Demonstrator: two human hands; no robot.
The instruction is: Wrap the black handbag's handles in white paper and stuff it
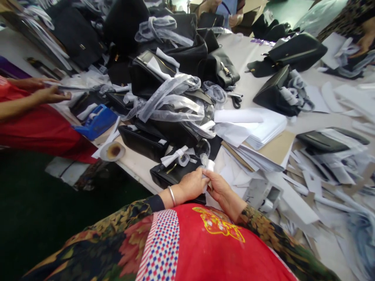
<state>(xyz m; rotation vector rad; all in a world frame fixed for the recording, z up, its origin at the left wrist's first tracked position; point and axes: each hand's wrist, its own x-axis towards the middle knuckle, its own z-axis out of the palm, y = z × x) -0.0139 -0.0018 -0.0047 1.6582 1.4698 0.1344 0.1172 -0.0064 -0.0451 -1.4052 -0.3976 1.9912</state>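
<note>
My left hand [190,185] and my right hand [219,186] meet at the near table edge, both closed on a small piece of white paper wrapping [208,167] held between them. A silver bangle sits on my left wrist. Just beyond my left hand lies a black handbag [172,173] with a gold zip and a white paper-wrapped strap [177,155] on top. Behind it rises a pile of black handbags [175,78] tangled in clear plastic wrap [172,103].
A stack of white sheets and brown card [258,134] lies right of the pile, with loose paper scraps [322,179] beyond. A blue tape dispenser [96,121] and a stained tape roll [113,151] sit left. A co-worker's hands [48,91] in red work at left; another hand [365,43] far right.
</note>
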